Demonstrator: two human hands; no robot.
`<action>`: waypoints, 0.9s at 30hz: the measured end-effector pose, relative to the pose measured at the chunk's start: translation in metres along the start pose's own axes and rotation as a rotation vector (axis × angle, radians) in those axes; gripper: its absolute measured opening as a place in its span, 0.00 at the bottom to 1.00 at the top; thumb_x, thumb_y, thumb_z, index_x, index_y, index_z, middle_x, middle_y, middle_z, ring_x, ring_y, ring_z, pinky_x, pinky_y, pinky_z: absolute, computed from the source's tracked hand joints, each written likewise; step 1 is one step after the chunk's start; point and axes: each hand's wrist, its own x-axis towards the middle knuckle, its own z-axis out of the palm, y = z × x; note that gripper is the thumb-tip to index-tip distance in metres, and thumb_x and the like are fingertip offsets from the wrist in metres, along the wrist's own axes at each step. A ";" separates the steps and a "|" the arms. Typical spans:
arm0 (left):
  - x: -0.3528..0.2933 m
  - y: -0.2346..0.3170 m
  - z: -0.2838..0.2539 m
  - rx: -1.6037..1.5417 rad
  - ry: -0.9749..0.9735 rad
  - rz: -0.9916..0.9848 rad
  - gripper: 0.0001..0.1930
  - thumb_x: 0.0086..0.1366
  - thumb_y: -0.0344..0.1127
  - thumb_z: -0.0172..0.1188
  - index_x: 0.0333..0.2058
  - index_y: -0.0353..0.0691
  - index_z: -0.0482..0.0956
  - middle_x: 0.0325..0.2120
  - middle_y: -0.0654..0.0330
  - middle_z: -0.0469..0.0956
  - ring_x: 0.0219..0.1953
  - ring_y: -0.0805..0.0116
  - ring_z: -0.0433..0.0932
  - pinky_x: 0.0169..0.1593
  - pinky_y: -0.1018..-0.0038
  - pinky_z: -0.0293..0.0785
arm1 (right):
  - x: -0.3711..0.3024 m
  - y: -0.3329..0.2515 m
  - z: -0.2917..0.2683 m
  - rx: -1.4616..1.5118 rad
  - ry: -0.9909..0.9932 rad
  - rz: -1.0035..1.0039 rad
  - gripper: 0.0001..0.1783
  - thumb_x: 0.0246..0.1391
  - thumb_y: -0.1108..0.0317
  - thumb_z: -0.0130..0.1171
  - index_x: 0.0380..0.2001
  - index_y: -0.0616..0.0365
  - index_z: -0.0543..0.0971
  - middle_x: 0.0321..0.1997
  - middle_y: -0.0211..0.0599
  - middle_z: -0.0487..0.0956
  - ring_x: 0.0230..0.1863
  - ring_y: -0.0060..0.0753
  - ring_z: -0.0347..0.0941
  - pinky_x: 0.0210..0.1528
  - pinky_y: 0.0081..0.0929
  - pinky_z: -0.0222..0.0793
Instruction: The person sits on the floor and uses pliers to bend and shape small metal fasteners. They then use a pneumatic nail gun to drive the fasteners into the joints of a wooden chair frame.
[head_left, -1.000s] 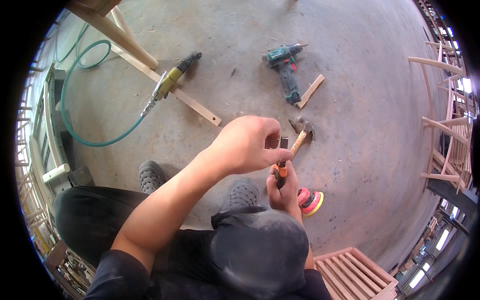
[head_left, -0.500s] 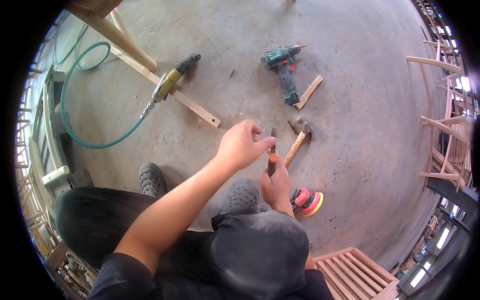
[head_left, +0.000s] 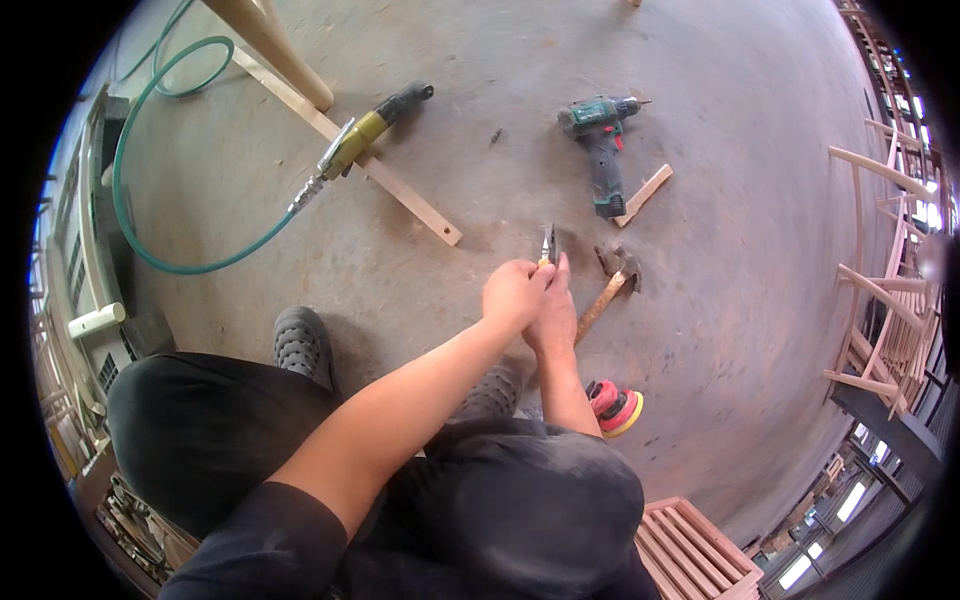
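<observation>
Both hands are held together over the concrete floor in front of my knees. My right hand (head_left: 553, 318) grips a pair of pliers (head_left: 548, 243) with orange handles, its metal jaws pointing away from me. My left hand (head_left: 512, 293) is pressed against the right hand and the pliers' handle. A hammer (head_left: 612, 282) with a wooden handle lies on the floor just right of the hands.
A green cordless drill (head_left: 601, 142) and a short wood offcut (head_left: 645, 193) lie farther out. A yellow air tool (head_left: 358, 142) on a green hose (head_left: 150, 250) rests across a wood strip (head_left: 400, 198). A red sander (head_left: 614, 407) sits by my right knee. Wooden chair frames (head_left: 885, 300) stand at right.
My left hand has come down and closed against the right hand and the pliers. Both hands have moved forward, away from my body.
</observation>
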 end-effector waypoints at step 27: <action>0.025 -0.037 0.038 -0.578 -0.162 -0.299 0.25 0.74 0.52 0.63 0.37 0.30 0.90 0.28 0.53 0.87 0.30 0.65 0.83 0.39 0.64 0.79 | 0.017 0.010 -0.013 -0.817 0.085 -0.156 0.49 0.67 0.53 0.60 0.80 0.59 0.47 0.40 0.59 0.79 0.33 0.55 0.83 0.33 0.42 0.83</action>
